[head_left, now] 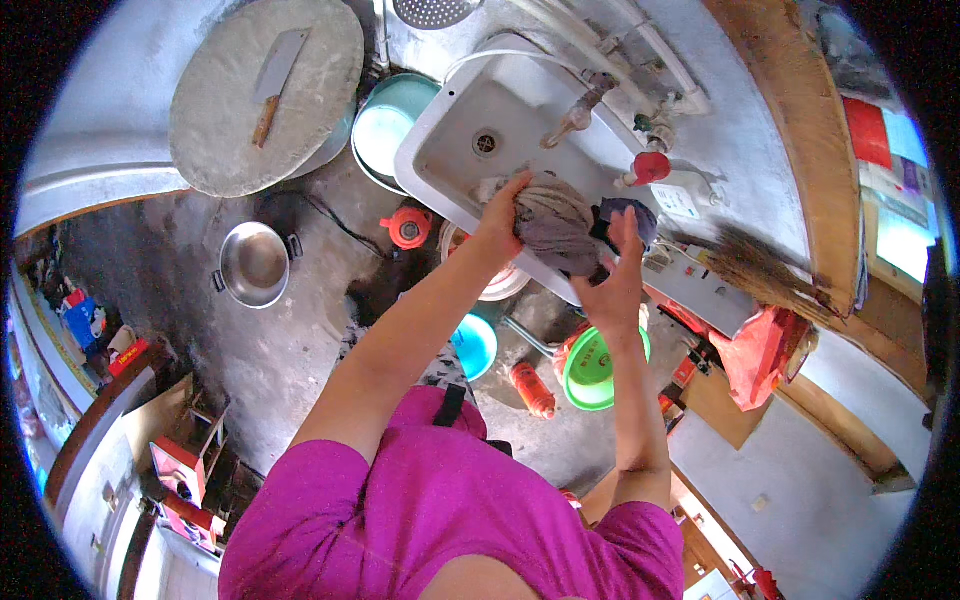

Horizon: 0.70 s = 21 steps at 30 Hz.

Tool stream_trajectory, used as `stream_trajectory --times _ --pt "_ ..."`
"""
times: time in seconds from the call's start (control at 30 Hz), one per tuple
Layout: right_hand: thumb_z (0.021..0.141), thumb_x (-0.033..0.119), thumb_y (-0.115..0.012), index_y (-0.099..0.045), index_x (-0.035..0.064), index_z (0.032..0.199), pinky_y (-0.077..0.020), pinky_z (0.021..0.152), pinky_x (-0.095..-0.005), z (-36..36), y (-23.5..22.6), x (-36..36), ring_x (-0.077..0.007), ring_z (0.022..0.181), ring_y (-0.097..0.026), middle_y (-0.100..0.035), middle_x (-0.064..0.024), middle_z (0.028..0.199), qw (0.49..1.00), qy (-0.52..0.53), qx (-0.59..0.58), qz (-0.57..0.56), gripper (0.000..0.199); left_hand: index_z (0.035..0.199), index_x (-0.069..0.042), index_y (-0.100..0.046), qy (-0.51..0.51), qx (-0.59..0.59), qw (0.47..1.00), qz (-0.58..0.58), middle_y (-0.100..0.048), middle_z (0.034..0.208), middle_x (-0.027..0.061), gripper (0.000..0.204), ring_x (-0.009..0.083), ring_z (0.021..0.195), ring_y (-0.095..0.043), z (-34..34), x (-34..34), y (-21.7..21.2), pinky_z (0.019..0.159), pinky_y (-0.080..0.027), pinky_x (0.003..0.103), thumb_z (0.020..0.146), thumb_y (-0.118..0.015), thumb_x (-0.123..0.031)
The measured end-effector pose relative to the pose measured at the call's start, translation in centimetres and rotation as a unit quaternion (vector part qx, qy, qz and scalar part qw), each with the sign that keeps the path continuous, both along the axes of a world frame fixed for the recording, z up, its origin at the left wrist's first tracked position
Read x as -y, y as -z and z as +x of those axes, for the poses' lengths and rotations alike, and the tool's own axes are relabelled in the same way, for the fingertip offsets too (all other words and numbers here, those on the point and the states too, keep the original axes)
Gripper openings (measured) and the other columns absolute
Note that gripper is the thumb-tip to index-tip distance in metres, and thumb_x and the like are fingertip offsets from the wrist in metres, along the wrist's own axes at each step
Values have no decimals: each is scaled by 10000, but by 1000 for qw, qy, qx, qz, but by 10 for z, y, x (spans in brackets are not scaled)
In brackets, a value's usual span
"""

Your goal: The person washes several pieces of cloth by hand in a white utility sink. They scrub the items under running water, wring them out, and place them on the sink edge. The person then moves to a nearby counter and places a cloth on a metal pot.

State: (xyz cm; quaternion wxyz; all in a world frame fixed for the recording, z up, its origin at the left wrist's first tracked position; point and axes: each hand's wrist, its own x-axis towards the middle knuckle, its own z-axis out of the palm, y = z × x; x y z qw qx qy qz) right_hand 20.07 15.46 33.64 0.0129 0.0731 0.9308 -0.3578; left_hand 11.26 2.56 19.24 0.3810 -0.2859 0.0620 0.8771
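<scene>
My left hand [502, 218] is closed on a bunched grey-brown cloth [556, 228] over the near rim of the white sink [440, 150]. On the cloth's right side is my right hand [617, 283], its thumb and fingers spread apart. Whether its thumb touches the cloth is hard to tell. Just behind those fingers lies a dark blue cloth [649, 222], partly hidden. A metal tap [575, 118] points into the basin, beside a valve with a red handle [651, 167]. The basin's drain [485, 143] is uncovered.
Left of the sink stand a teal basin [388, 130] and a round board [225, 100] bearing a cleaver [278, 75]. On the floor are a steel pot [254, 264], a red-orange lidded item [407, 228], a blue basin [474, 346], a green basin [590, 375] and an orange bottle [532, 390].
</scene>
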Motion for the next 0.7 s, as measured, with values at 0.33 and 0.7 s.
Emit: stream_trajectory --times 0.33,0.7 --pt "745 149 -722 -465 78 1303 -511 786 -433 -59 114 -30 -358 897 -663 -685 -176 1010 985 -106 43 133 619 1090 -28 -583 11 -16 994 -110 -670 1007 127 328 257 880 -667 -21 -8 22 825 -546 416 850 -619 -249" --pt "739 208 -778 -454 40 1335 -454 953 -360 -79 121 -22 -279 1161 -554 -526 -175 1297 942 -26 284 -175 699 1162 -27 -557 -2 -19 994 -106 -669 1051 146 418 284 898 -675 -54 2 61 806 -563 432 871 -610 -323"
